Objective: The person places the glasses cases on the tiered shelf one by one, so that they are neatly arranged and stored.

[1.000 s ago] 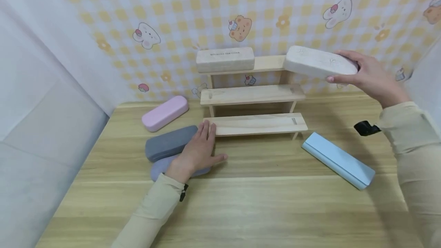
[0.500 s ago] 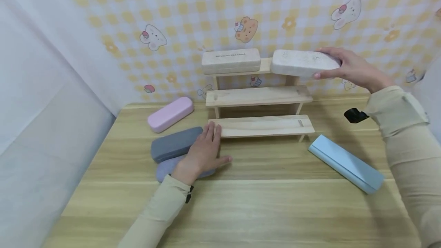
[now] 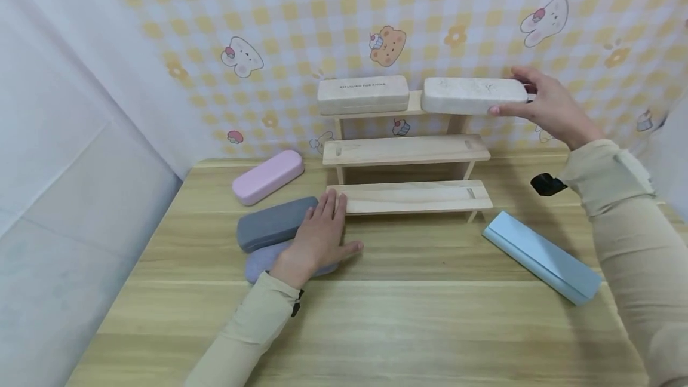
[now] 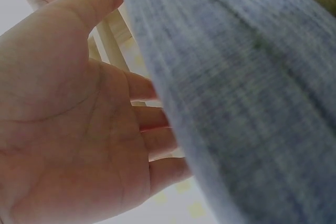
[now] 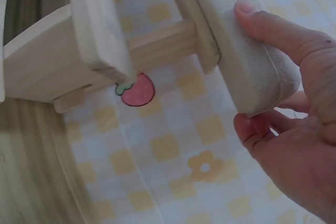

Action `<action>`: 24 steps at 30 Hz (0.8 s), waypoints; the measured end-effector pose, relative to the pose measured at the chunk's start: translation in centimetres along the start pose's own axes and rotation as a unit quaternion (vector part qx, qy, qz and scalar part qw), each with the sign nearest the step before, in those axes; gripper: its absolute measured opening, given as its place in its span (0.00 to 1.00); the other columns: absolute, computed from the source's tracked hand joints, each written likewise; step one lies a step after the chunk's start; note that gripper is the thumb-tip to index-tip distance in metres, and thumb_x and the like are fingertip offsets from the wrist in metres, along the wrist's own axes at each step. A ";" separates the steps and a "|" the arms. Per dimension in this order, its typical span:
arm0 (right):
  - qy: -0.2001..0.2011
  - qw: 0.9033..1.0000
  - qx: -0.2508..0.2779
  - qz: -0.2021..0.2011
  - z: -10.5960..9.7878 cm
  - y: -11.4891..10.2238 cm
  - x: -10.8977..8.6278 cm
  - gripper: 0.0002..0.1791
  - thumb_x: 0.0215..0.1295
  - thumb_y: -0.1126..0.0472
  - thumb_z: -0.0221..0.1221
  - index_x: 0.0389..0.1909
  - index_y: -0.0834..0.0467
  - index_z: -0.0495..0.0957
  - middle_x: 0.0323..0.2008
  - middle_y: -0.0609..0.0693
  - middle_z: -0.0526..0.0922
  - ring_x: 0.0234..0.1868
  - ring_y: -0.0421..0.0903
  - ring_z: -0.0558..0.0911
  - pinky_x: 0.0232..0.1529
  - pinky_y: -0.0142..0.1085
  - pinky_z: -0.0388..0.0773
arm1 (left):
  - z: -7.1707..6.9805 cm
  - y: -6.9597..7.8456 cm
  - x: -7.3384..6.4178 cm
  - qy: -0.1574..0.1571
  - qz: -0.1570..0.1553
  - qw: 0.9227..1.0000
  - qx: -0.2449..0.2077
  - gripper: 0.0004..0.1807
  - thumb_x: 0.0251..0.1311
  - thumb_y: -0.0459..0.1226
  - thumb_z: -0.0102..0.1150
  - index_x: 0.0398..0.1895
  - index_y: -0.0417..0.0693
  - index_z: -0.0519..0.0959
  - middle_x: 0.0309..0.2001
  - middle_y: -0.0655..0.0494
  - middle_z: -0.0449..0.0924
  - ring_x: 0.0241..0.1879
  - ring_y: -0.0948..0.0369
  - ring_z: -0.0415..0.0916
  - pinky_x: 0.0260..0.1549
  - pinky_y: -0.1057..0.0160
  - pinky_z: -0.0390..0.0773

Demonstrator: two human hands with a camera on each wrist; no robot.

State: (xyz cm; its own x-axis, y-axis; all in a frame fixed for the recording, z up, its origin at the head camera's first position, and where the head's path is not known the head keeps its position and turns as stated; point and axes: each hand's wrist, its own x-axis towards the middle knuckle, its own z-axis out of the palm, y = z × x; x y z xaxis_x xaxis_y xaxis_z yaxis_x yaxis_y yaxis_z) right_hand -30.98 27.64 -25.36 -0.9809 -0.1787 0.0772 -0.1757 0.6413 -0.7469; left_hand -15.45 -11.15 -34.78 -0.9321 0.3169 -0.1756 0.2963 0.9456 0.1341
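Note:
My right hand (image 3: 556, 106) holds the right end of a whitish glasses case (image 3: 473, 95), thumb on its front and fingers around the end. The case lies along the right part of the top step of a three-step wooden rack (image 3: 405, 151), overhanging its right end in the right wrist view. Left of it on that step sits a beige glasses case (image 3: 363, 95) with printed lettering. My left hand (image 3: 317, 237) has its fingers extended, tips on the left end of the lowest step. Beneath that hand lies a grey-blue fabric glasses case (image 4: 226, 98), partly hidden.
Left of the rack, a pink glasses case (image 3: 267, 177) and a dark grey one (image 3: 275, 223) lie on the wooden table (image 3: 408, 327). A light blue case (image 3: 541, 257) rests at an angle to the right. A checked cloth (image 3: 301, 34) hangs behind.
My right hand has brought the whitish case left and down onto the top step, turning it level with the step's edge. The left hand stays on the rack; the head view shifts slightly.

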 end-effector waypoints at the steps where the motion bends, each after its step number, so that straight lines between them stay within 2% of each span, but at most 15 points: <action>1: 0.008 1.000 0.008 -0.001 0.2 0.2 -0.1 0.50 0.56 0.49 0.65 0.74 0.50 0.44 0.71 0.52 0.51 0.64 0.49 0.58 0.54 0.34 0.61 | 0.0 0.0 0.0 -0.002 -0.001 1.000 0.001 0.53 0.57 0.60 0.53 0.72 0.37 0.42 0.72 0.38 0.36 0.70 0.47 0.36 0.64 0.46 0.48; 3: 0.023 0.999 0.030 -0.005 0.6 0.4 -0.2 0.49 0.56 0.52 0.65 0.73 0.52 0.46 0.69 0.53 0.56 0.61 0.47 0.61 0.46 0.24 0.64 | 0.1 0.0 -0.1 -0.003 -0.002 1.000 -0.001 0.53 0.57 0.60 0.54 0.72 0.37 0.42 0.72 0.38 0.36 0.70 0.47 0.35 0.64 0.46 0.48; 5: 0.046 0.997 0.065 -0.015 1.1 0.7 -0.2 0.46 0.56 0.55 0.66 0.72 0.55 0.51 0.64 0.52 0.62 0.57 0.44 0.65 0.41 0.19 0.65 | 0.1 0.0 -0.1 -0.004 -0.003 1.000 -0.001 0.53 0.57 0.60 0.54 0.72 0.37 0.42 0.72 0.38 0.35 0.70 0.47 0.35 0.64 0.46 0.48; 10: 0.104 0.983 0.146 -0.044 2.4 0.7 -0.1 0.39 0.53 0.63 0.68 0.66 0.58 0.62 0.54 0.45 0.69 0.52 0.40 0.68 0.45 0.21 0.65 | 0.2 -0.1 0.0 -0.003 -0.003 1.000 -0.001 0.53 0.57 0.60 0.53 0.72 0.37 0.41 0.72 0.37 0.35 0.70 0.47 0.34 0.64 0.48 0.48; 12: 0.118 0.978 0.164 -0.050 2.8 0.6 -0.2 0.37 0.52 0.65 0.68 0.64 0.59 0.64 0.53 0.45 0.70 0.51 0.40 0.68 0.46 0.22 0.65 | 0.2 -0.1 0.0 -0.002 -0.001 1.000 -0.003 0.53 0.57 0.60 0.54 0.72 0.36 0.41 0.71 0.37 0.35 0.70 0.46 0.34 0.64 0.48 0.48; 17: 0.136 0.973 0.180 -0.054 3.4 0.2 -0.1 0.37 0.52 0.65 0.68 0.64 0.60 0.64 0.53 0.46 0.70 0.51 0.40 0.69 0.45 0.21 0.66 | 0.3 -0.1 0.1 -0.004 0.000 1.000 -0.002 0.53 0.58 0.60 0.53 0.72 0.36 0.41 0.71 0.37 0.34 0.70 0.46 0.34 0.64 0.48 0.48; 24: 0.146 0.971 0.180 -0.057 4.1 0.0 0.2 0.35 0.52 0.64 0.68 0.62 0.58 0.67 0.51 0.46 0.72 0.48 0.40 0.70 0.41 0.20 0.67 | 0.2 0.0 0.1 -0.010 -0.001 1.000 -0.003 0.53 0.58 0.60 0.53 0.72 0.37 0.40 0.72 0.38 0.33 0.70 0.47 0.33 0.64 0.48 0.47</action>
State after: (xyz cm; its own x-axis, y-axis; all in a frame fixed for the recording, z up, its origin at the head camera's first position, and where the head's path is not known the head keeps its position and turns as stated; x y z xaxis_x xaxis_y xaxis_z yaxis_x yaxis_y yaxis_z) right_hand -30.82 24.56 -28.02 -0.9478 0.0204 0.3181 -0.2956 0.3175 -0.9010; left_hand -15.49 -11.10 -34.98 -0.9281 0.3169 -0.1957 0.2935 0.9457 0.1393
